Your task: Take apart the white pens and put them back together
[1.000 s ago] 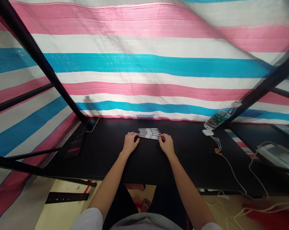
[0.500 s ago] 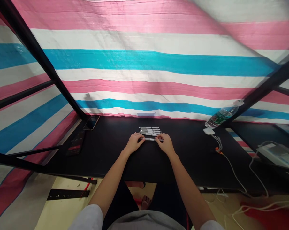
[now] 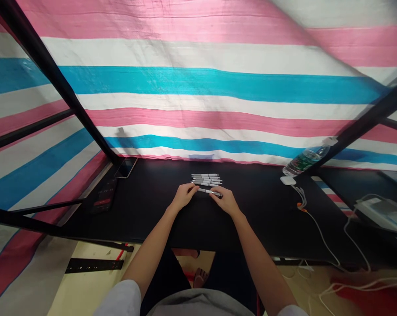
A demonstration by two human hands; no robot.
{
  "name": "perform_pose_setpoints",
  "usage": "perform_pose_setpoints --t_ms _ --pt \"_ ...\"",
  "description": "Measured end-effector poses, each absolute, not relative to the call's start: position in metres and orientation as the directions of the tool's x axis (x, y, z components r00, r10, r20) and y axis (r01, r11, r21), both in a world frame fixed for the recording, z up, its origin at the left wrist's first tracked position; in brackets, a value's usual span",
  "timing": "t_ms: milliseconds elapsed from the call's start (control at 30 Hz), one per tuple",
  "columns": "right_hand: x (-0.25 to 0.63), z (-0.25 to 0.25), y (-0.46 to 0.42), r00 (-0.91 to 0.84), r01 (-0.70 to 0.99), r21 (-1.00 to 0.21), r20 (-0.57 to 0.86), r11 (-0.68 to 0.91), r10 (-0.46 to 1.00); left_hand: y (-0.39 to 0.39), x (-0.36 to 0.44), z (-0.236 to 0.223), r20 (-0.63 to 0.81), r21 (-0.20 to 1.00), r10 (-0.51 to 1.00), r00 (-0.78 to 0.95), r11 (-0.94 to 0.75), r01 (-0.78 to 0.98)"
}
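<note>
The single marker (image 3: 209, 191) lying between the hands has swung out of level since the half-second-earlier view: its left end now sits higher and its right end lower, where before it lay almost parallel to the others. A second earlier it was still part of the row; now it lies clearly apart, just nearer the person than the row of markers (image 3: 206, 180), which has thinned to a tight stack of white barrels lying side by side on the black desk (image 3: 267, 210). The right hand (image 3: 225, 201) is curled, with its fingers closed around the marker's lower right end, and it seems to be gripping it, though the fingers hide part of the barrel. The left hand (image 3: 185, 196) is also curled, its fingertips (image 3: 194, 188) at the marker's upper left end; whether they grip or only touch, I cannot tell. Both hands have drawn slightly closer together and rest low over the desk, just in front of the row. Off to the left lies a phone (image 3: 126, 167), and off to the right stand a water bottle (image 3: 305, 159) and a white charger (image 3: 287, 180) with its cable (image 3: 320, 237), all well apart from the hands, unchanged against the striped tarp (image 3: 198, 83)
</note>
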State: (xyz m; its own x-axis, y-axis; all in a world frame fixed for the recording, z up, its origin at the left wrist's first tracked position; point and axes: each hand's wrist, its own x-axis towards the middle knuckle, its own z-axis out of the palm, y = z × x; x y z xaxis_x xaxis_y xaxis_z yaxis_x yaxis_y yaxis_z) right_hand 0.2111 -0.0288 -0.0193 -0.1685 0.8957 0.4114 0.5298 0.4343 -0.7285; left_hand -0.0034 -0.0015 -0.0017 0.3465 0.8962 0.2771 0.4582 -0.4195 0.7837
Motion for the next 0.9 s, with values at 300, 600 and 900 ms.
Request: perform_pose_setpoints --t_ms 300,600,900 --pt "0.2103 -0.0198 -0.0294 -0.133 0.564 -0.723 0.398 0.399 0.908 -0.0024 -0.0022 -0.0033 0.296 0.857 0.899 0.323 -0.399 0.326" --pt "0.2094 -0.0171 -0.0310 -0.152 0.539 -0.706 0.455 0.460 0.877 -0.0014 -0.0033 -0.0023 0.277 0.847 0.919 0.280 -0.371 0.381" --pt "0.2095 -0.0141 -0.0315 -0.135 0.537 -0.685 0.507 0.493 0.852 -0.0016 -0.0030 -0.0049 0.278 0.895 0.921 0.274 -0.352 0.274"
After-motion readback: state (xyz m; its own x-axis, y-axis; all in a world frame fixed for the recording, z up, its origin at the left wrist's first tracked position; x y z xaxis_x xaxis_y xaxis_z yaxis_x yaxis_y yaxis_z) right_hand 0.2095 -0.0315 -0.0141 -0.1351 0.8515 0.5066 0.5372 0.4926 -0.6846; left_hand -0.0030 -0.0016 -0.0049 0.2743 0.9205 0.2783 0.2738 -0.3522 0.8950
